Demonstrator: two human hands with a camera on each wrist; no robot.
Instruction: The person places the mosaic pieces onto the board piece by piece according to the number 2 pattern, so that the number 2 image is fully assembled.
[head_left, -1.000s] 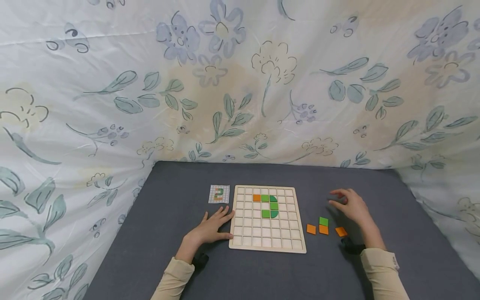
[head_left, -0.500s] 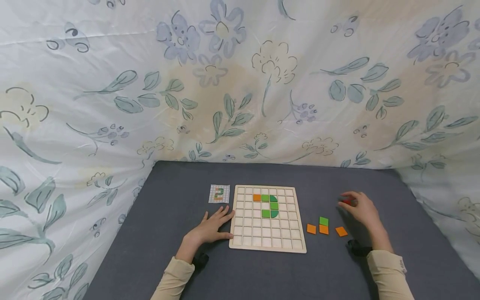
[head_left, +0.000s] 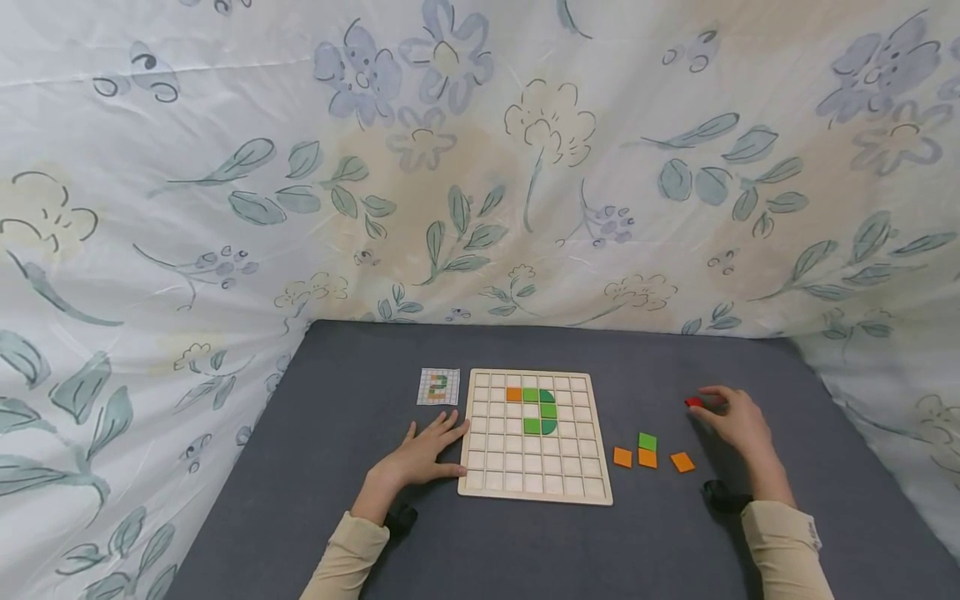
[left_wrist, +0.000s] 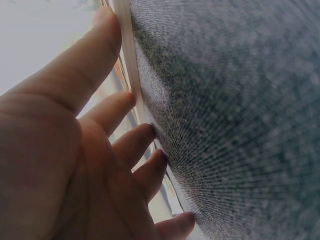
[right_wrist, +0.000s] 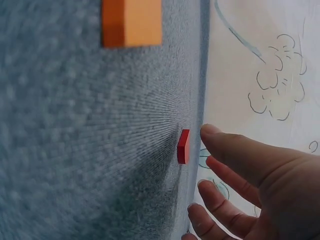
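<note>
- Red tile (right_wrist: 183, 146): a small straight-edged slab, bright on one face and darker on another, lying on the tabletop (head_left: 562, 546) between 2 and 3 o'clock of the board (head_left: 498, 481).
- Right hand (head_left: 738, 421): fingers loosely bent and parted, just beside the red tile.
- Left hand (head_left: 422, 454): near 9 o'clock of the board, fingers spread, tips touching its edge.
- Board: pale, gridded, rimmed; it bears one orange square (head_left: 513, 394), three green squares (head_left: 548, 412) and two darker rounded pieces (head_left: 549, 427).
- Loose tiles (head_left: 648, 459): three orange, one green, near 3 o'clock of the board.
</note>
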